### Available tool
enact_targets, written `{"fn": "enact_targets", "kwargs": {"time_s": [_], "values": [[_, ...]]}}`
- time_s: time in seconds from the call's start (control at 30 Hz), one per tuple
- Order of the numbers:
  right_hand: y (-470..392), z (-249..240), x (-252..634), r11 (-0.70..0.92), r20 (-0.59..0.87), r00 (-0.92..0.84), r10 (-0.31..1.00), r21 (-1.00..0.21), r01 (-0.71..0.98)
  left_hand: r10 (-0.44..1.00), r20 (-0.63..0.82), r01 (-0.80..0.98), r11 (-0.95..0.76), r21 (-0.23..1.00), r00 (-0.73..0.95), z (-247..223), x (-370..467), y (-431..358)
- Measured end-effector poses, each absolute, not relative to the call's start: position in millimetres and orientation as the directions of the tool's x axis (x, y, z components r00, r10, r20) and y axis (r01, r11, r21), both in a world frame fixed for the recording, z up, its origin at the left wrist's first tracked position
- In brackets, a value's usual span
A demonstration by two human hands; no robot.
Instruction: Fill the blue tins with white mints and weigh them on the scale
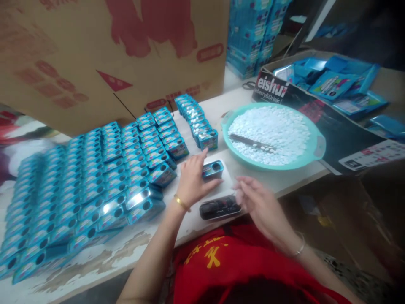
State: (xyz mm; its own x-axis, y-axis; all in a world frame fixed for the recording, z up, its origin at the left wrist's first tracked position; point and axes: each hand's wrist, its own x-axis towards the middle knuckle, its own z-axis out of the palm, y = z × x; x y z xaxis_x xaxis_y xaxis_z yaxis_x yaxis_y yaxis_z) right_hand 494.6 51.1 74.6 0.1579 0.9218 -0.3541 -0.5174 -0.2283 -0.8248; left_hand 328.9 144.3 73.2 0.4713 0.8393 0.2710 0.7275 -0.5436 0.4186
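A small blue box [213, 169] with a dark round opening stands on the white plate of a digital scale [220, 207] with a black display panel. Around the box's left end is my left hand [193, 179], thumb and fingers apart; whether they touch it I cannot tell. To the right of the scale plate, my right hand [257, 198] has its fingers drawn together in a pinch, blurred at the tips; what is between them cannot be made out. Beyond it a turquoise basin [275, 165] holds many small white tablets [278, 126], with a metal strip-like tool [248, 141] lying on them.
Rows of blue boxes [91, 185] cover the table's left side. A shorter row [198, 120] with white tablets on top stands behind the scale. A large cardboard carton [152, 46] rises at the back. At right, an open printed carton [300, 101] holds flat blue packs.
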Motion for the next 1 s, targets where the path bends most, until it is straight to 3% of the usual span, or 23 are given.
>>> {"fn": "enact_targets", "kwargs": {"time_s": [0.07,0.17,0.3,0.57,0.77,0.9,1.0], "values": [[67.4,90.2,488.3,-0.12,-0.181,0.161,0.97,-0.936,-0.331,0.85,0.283,0.716,-0.527,0.458,0.444,71.6,322.6,142.2],[92.6,103.3,482.2,0.029,0.018,0.097,0.995,-0.992,-0.119,0.867,0.283,0.712,-0.499,0.494,0.411,70.2,311.2,138.1],[103.9,99.7,484.3,0.119,0.125,0.094,0.988,-0.991,0.062,0.872,0.281,0.716,-0.49,0.498,0.401,69.3,302.6,136.0],[82.5,80.4,498.3,0.02,0.02,0.233,0.972,-1.0,0.003,0.809,0.206,0.717,-0.585,0.379,0.55,73.8,325.8,143.1],[74.1,66.7,516.9,-0.079,-0.077,0.254,0.964,-0.997,-0.004,0.899,0.183,0.856,-0.435,0.281,0.397,105.5,260.8,132.2],[74.7,59.1,516.2,-0.132,-0.137,0.229,0.964,-0.99,-0.038,0.934,0.064,0.927,-0.357,0.112,0.351,97.5,216.3,130.2],[75.4,58.3,511.1,-0.146,-0.153,0.225,0.962,-0.988,-0.049,0.941,0.114,0.947,-0.318,-0.035,0.32,86.4,210.2,131.8]]}}
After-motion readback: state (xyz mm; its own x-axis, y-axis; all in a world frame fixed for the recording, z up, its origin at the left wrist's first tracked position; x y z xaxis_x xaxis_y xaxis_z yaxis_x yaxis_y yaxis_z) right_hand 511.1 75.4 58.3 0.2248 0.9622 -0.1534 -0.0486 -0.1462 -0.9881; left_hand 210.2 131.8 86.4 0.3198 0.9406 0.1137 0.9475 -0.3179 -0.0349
